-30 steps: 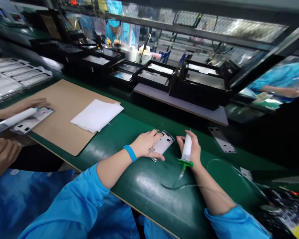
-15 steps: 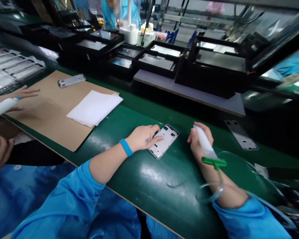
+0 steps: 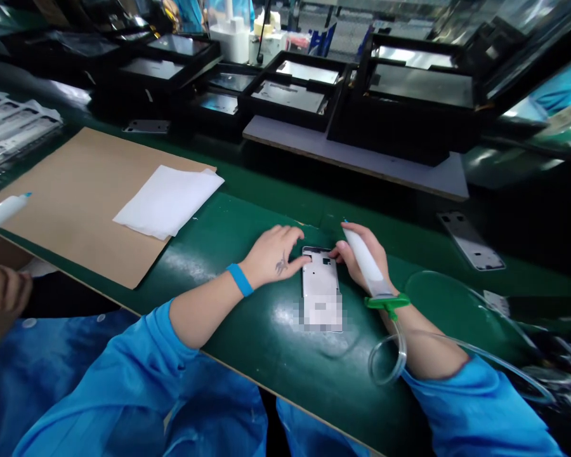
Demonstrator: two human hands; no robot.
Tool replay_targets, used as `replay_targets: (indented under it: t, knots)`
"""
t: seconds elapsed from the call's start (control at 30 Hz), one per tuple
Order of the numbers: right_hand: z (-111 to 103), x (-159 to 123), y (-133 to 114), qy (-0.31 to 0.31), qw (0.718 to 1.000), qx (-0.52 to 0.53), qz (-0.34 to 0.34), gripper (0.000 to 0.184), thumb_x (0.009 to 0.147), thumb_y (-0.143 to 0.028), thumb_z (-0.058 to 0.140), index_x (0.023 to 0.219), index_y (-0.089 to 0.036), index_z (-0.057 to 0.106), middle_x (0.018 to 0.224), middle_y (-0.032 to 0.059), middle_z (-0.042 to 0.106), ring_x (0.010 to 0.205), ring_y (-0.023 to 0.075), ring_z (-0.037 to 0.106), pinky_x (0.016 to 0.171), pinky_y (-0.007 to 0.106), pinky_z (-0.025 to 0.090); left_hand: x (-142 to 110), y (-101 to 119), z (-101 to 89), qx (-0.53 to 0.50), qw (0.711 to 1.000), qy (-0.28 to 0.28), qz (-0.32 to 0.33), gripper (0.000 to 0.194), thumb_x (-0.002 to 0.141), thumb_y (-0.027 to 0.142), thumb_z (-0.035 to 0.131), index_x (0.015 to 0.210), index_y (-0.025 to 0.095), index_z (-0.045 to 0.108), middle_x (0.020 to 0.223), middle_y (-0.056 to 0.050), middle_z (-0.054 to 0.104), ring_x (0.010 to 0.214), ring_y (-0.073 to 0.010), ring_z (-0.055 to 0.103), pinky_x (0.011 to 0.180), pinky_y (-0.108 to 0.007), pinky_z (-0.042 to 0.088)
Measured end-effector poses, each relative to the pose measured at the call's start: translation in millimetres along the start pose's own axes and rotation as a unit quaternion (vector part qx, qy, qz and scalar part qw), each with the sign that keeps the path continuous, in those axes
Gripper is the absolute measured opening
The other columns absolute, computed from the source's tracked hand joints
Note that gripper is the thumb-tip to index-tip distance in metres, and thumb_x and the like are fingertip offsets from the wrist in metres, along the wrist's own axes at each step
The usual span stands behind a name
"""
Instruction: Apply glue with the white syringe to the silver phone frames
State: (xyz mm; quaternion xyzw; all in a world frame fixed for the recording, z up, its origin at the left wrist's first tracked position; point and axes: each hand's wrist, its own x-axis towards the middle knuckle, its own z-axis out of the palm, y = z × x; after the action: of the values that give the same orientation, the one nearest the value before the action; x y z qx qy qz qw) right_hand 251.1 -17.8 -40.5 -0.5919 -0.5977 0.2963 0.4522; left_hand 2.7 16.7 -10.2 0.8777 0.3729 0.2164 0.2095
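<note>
A pale phone middle frame (image 3: 320, 279) lies flat on the green bench mat, its lower part blurred out. My left hand (image 3: 276, 257) is at its left side with fingers apart; the thumb tip meets the frame's upper left edge. In my right hand (image 3: 365, 254) is a white dispensing syringe (image 3: 365, 260) with a blue tip pointing up and away. A green adapter (image 3: 387, 302) caps its near end, and a clear air hose (image 3: 402, 355) loops from it. Fingertips of my right hand touch the frame's upper right edge.
Another phone frame (image 3: 471, 240) lies at the right, a third (image 3: 146, 125) at the back left. White paper (image 3: 169, 202) rests on brown cardboard (image 3: 90, 190). Black trays (image 3: 290, 95) line the back. At left are a co-worker's hand (image 3: 0, 292) and another syringe (image 3: 2, 214).
The phone frame has turned from slanted to nearly straight. My right hand has come left to it, and my left fingers have loosened. A co-worker's frame has moved off the cardboard towards the back.
</note>
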Motion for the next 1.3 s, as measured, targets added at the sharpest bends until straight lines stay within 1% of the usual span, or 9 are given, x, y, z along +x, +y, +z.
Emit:
replay_targets:
  t: [0.1,0.2,0.33,0.43,0.53,0.6,0.73,0.97,1.3]
  knots:
    - [1,-4,-1,-0.040,0.999,0.008,-0.022,0.063,0.090,-0.064,0.067,0.136,-0.022,0.057,0.076,0.0036,0.077,0.067,0.0246,0.075,0.064,0.039,0.061,5,-17,2.9,0.036,0.999,0.034,0.000,0.056,0.084,0.065,0.075,0.113,0.018,0.067,0.125,-0.015,0.064,0.128,-0.0366,0.055,0.108,-0.052,0.045]
    - [4,-9,1,-0.027,0.996,0.077,-0.034,0.072,0.090,-0.076,0.057,0.138,-0.022,0.056,0.066,-0.0002,0.069,0.051,0.0194,0.065,0.051,0.034,0.055,4,-22,7.0,0.028,1.000,0.009,0.010,0.047,0.080,0.061,0.081,0.101,0.021,0.072,0.132,-0.014,0.061,0.138,-0.0386,0.048,0.115,-0.057,0.039]
    - [5,-22,-1,-0.065,0.981,0.182,0.018,0.083,0.089,-0.091,0.036,0.129,-0.024,0.066,0.064,0.0010,0.062,0.046,0.0179,0.055,0.042,0.032,0.045,1,-19,7.2,0.000,1.000,-0.007,0.005,0.044,0.081,0.055,0.081,0.108,0.022,0.072,0.137,-0.013,0.060,0.147,-0.0395,0.042,0.121,-0.058,0.035]
    - [2,-29,-8,-0.100,0.986,0.132,0.028,0.058,0.093,-0.076,0.054,0.111,-0.026,0.077,0.071,0.0048,0.068,0.058,0.0200,0.061,0.052,0.034,0.051,1,-15,4.1,-0.011,1.000,-0.006,-0.016,0.045,0.080,0.055,0.082,0.111,0.023,0.073,0.141,-0.013,0.058,0.152,-0.0404,0.037,0.126,-0.062,0.026]
    - [-2,-30,-16,-0.057,0.997,0.054,0.024,0.037,0.086,-0.060,0.076,0.106,-0.029,0.079,0.092,0.0069,0.076,0.074,0.0239,0.069,0.064,0.037,0.056,1,-12,1.3,-0.015,0.999,-0.033,-0.034,0.032,0.079,0.047,0.083,0.101,0.026,0.076,0.144,-0.011,0.057,0.156,-0.0408,0.032,0.127,-0.068,0.015]
    - [-1,-29,-19,-0.043,0.998,0.041,0.023,0.034,0.081,-0.054,0.083,0.105,-0.029,0.078,0.098,0.0071,0.078,0.078,0.0250,0.071,0.065,0.037,0.057,1,-10,0.2,-0.018,0.998,-0.051,-0.040,0.024,0.079,0.042,0.083,0.096,0.026,0.076,0.144,-0.010,0.058,0.156,-0.0396,0.033,0.128,-0.068,0.013]
    - [2,-32,-19,-0.063,0.994,0.081,0.037,0.033,0.082,-0.049,0.082,0.105,-0.027,0.071,0.071,0.0012,0.070,0.055,0.0182,0.061,0.052,0.031,0.050,2,-8,-1.1,-0.015,0.997,-0.060,-0.043,0.018,0.080,0.036,0.079,0.095,0.026,0.075,0.142,-0.009,0.058,0.156,-0.0376,0.033,0.128,-0.068,0.011]
    - [4,-33,-25,-0.061,0.997,0.029,0.028,0.028,0.081,-0.048,0.082,0.091,-0.024,0.071,0.077,0.0048,0.073,0.062,0.0198,0.066,0.054,0.031,0.051,5,-8,-1.6,-0.024,0.997,-0.065,-0.042,0.018,0.080,0.035,0.077,0.094,0.025,0.073,0.141,-0.008,0.057,0.156,-0.0374,0.031,0.129,-0.066,0.010]
    - [7,-30,-31,-0.073,0.997,0.004,0.017,0.021,0.082,-0.041,0.080,0.094,-0.028,0.069,0.077,0.0025,0.070,0.064,0.0197,0.063,0.056,0.032,0.047,6,-7,-0.8,-0.018,0.997,-0.057,-0.038,0.016,0.079,0.033,0.076,0.093,0.025,0.073,0.139,-0.008,0.058,0.155,-0.0369,0.033,0.129,-0.065,0.010]
